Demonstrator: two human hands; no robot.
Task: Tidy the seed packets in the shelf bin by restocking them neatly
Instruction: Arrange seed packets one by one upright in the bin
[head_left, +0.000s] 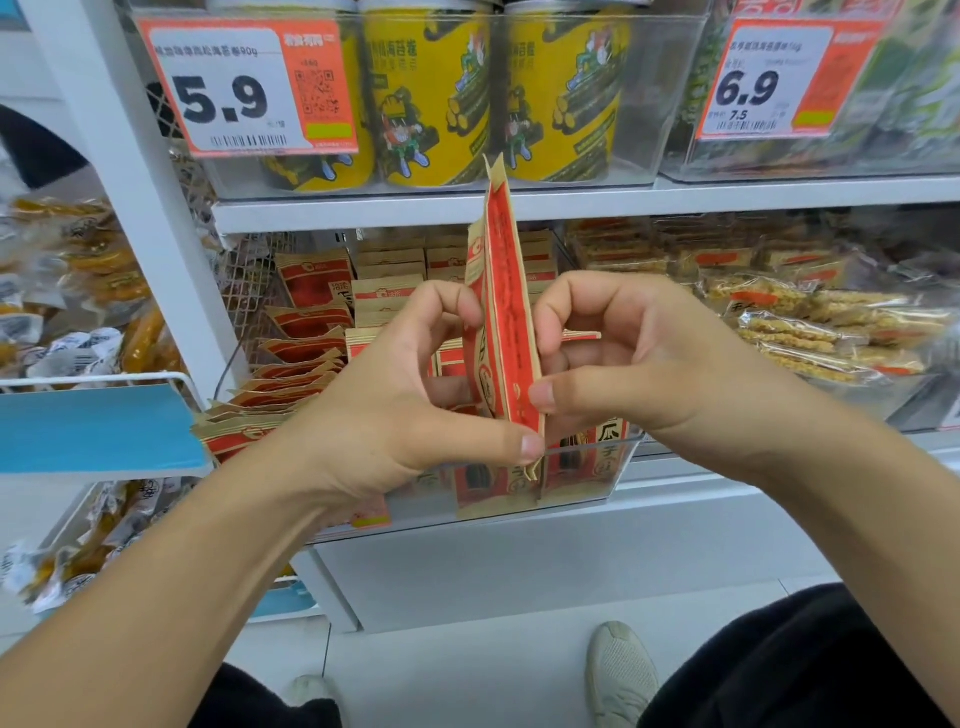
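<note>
So I'm holding a small stack of red-and-tan kraft paper seed packets upright, edge toward me, just in front of the clear plastic shelf bin. My left hand pinches the stack from one side and my right hand from the other, thumbs on the bottom corner, squaring them up I guess.

Progress-wise I'd say about midway. The back of the bin has packets standing in fairly neat rows, but the loose red-and-tan packets on the left side are slumped over and fanned out, so those need straightening, and my stack isn't in yet.

Shelf above: a clear tub of yellow seaweed-roll cans.
</note>
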